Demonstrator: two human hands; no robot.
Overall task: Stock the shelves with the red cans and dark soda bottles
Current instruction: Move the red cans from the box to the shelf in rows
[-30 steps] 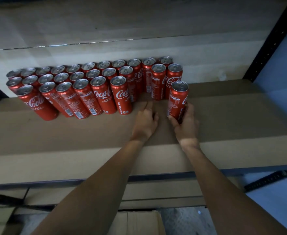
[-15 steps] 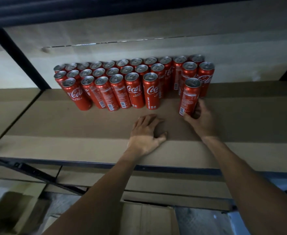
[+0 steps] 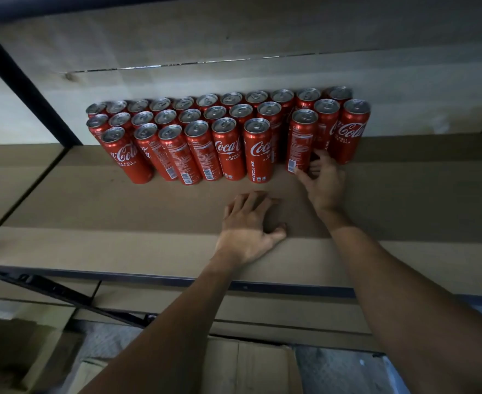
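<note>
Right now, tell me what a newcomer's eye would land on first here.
The block of red cans stands out first, packed upright in three rows at the back of the brown shelf. Next comes the right hand, gripping the base of one front can near the block's right end. The left hand rests palm-down on the shelf in front of the cans.

Bare shelf lies open before me and to my right. The packed cans block the back; a narrow gap splits their front row.
</note>
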